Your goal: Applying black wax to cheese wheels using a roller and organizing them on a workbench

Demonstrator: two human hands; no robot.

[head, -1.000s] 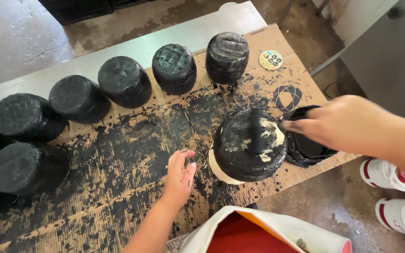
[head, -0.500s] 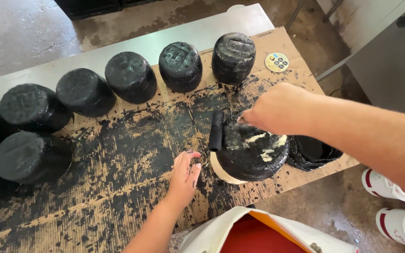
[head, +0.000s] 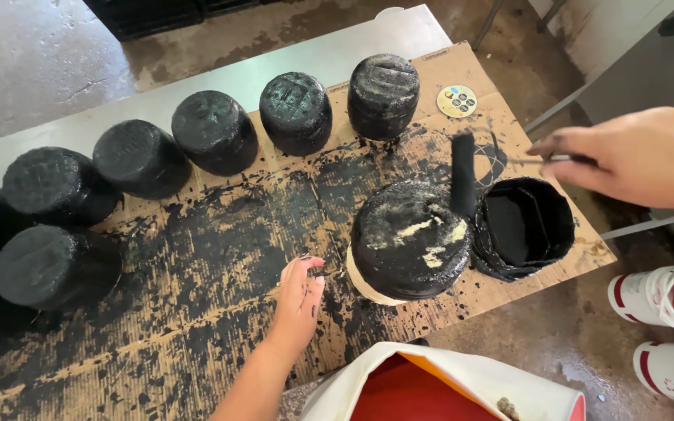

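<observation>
Right hand (head: 641, 160) lifted paint roller (head: 462, 175) off pot (head: 411, 238), fingers pinching handle | left hand (head: 299, 292) fingertips resting on cardboard (head: 196, 312) | pale patches left.

1. You stand at a pale grey table (head: 220, 82); its bare top shows along the far edge, from 9 o'clock round to 12.
2. A sheet of brown cardboard (head: 196, 312), heavily splashed with black, covers the rest of the table.
3. On the cardboard, black-coated pots (head: 214, 131) stand upside down in a row from 9 o'clock to 12.
4. A half-coated pot (head: 409, 238), cream still showing low on its side, stands near the middle.
5. Just beside it at 3 o'clock sits a black paint tub (head: 526, 228).
6. Your left hand (head: 299, 300) rests on the cardboard at 6 o'clock.
</observation>
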